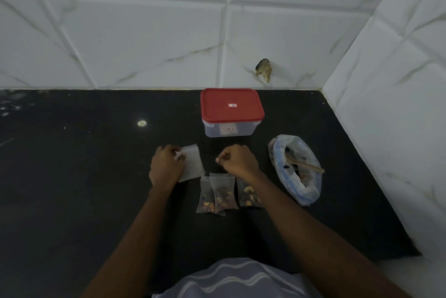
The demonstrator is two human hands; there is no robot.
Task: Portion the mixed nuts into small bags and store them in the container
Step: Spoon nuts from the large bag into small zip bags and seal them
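My left hand (165, 165) pinches the top corner of a stack of empty small clear bags (191, 165) lying on the black counter (84, 177). My right hand (237, 160) hovers beside it with fingers curled and nothing visible in them. Three small bags filled with mixed nuts (220, 195) lie side by side just below my hands; my right wrist covers part of the rightmost one. A clear container with a red lid (231, 110) stands shut behind them. To the right lies the large open plastic bag of nuts (295, 169) with a wooden spoon (305, 165) in it.
White tiled walls (169, 32) close the counter at the back and on the right, forming a corner. A chipped spot (264, 69) marks the back wall. A light reflection (142, 123) shows on the counter's left half.
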